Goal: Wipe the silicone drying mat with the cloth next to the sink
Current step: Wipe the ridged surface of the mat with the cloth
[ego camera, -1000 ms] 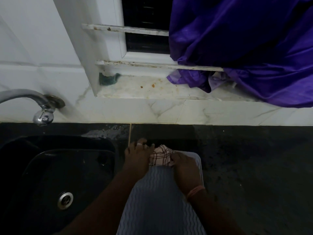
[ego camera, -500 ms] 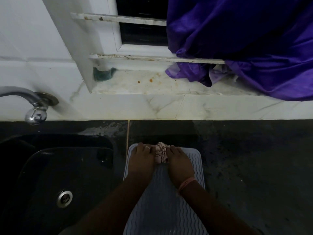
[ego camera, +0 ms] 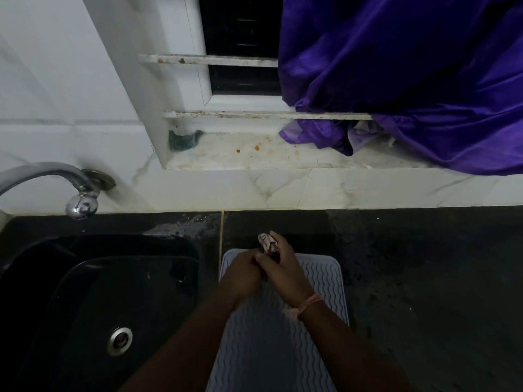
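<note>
— Why are both hands bunched up at the far end like that?

— They're working the small checked cloth (ego camera: 267, 242) into a tight wad, I'd say. The right hand (ego camera: 285, 271) has its fingers curled round it, so only a pale end pokes out beyond the fingertips. The left hand (ego camera: 245, 274) is pressed against the right one, fingers curled in; it looks to be gripping the near end of the cloth, though I can't see that end.

— And the mat?

— The grey silicone drying mat with wavy ridges (ego camera: 322, 281) lies flat on the dark stone tabletop (ego camera: 410, 264), directly under both hands and running back beneath the forearms. It's placed just to the left hand's outer side from the black sink (ego camera: 85, 292), probably so drips can run that way.

— So is the cloth on the mat?

— I can't tell if it touches. It's held over the mat's far edge, between the two hands.

— Why hold it so tight?

— My guess: a compact pad gets down between those ridges better than a loose rag. Starting from the far edge lets the strokes come back toward the body. Most of the mat looks still to be wiped.

— Anything in the way?

— Not near the hands. The chrome tap (ego camera: 79, 199) is well off beyond the left hand, and the purple satin fabric (ego camera: 410, 80) hangs far beyond the right.
</note>
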Demonstrator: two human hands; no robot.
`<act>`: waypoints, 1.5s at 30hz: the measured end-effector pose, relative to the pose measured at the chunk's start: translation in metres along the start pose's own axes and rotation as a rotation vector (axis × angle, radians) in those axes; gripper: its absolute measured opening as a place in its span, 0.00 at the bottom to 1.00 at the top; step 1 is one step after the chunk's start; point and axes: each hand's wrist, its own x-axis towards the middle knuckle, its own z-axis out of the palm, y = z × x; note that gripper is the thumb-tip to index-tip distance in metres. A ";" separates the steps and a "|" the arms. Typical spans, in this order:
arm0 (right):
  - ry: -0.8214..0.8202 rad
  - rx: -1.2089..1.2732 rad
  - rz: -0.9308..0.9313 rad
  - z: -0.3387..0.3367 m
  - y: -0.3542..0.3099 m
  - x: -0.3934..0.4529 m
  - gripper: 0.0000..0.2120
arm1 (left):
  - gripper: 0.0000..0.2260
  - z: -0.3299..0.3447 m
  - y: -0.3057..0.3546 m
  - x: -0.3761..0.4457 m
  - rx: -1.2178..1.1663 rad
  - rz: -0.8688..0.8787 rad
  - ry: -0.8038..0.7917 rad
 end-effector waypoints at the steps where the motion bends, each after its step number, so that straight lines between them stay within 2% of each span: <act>1: -0.005 0.052 -0.008 0.001 -0.002 -0.002 0.40 | 0.14 -0.004 -0.004 -0.005 -0.257 -0.019 -0.082; 3: -0.039 -0.014 -0.090 0.001 -0.003 -0.004 0.42 | 0.15 -0.012 -0.014 -0.014 -0.598 -0.042 -0.155; 5: -0.039 -0.195 -0.244 0.001 -0.001 -0.002 0.33 | 0.13 -0.014 -0.027 -0.022 -0.681 -0.106 0.027; 6: -0.009 -0.283 -0.325 0.001 -0.002 0.000 0.28 | 0.11 -0.015 -0.033 -0.024 -0.556 -0.078 0.182; 7: 0.018 -0.363 -0.391 0.003 -0.004 0.003 0.25 | 0.11 -0.016 -0.038 -0.025 -0.302 0.000 0.353; 8: 0.020 -0.441 -0.437 0.007 -0.007 0.008 0.22 | 0.10 -0.019 -0.041 -0.026 0.031 0.074 0.492; 9: -0.015 -0.528 -0.464 0.011 -0.010 0.012 0.19 | 0.10 -0.021 -0.041 -0.026 0.351 0.129 0.553; 10: -0.071 -0.640 -0.472 0.017 -0.010 0.016 0.17 | 0.11 -0.022 -0.037 -0.025 0.618 0.130 0.537; 12: -0.175 -0.907 -0.450 0.026 -0.007 0.022 0.17 | 0.17 -0.016 -0.030 -0.024 0.946 -0.017 0.378; 14: -0.208 -1.105 -0.428 0.028 -0.004 0.025 0.18 | 0.21 -0.011 -0.024 -0.025 1.084 -0.164 0.300; 17: -0.194 -1.235 -0.481 0.022 0.000 0.026 0.17 | 0.22 -0.009 -0.015 -0.023 1.237 -0.215 0.278; 20: -0.149 -1.324 -0.507 0.009 0.007 0.024 0.15 | 0.23 -0.004 -0.007 -0.020 1.293 -0.272 0.242; 25: -0.108 -1.392 -0.390 -0.031 0.018 0.013 0.16 | 0.24 0.001 0.002 -0.022 1.271 -0.327 0.227; 31: -0.017 -1.511 -0.139 -0.076 0.012 -0.005 0.14 | 0.28 0.002 0.011 -0.024 1.225 -0.367 0.193; 36: 0.063 -1.529 0.058 -0.101 -0.012 -0.009 0.14 | 0.27 0.004 0.009 -0.025 1.250 -0.363 0.179; 39: 0.120 -1.359 0.015 -0.097 -0.017 -0.011 0.17 | 0.27 0.006 0.007 -0.022 1.266 -0.371 0.184; 41: 0.083 -1.258 -0.038 -0.081 -0.013 -0.012 0.19 | 0.29 0.009 0.011 -0.018 1.255 -0.338 0.225; 43: 0.032 -1.251 -0.064 -0.056 -0.004 -0.015 0.19 | 0.32 0.017 0.016 -0.012 1.236 -0.242 0.263; 45: 0.022 -1.261 -0.061 -0.035 0.005 -0.017 0.19 | 0.33 0.031 0.019 -0.005 1.204 -0.120 0.196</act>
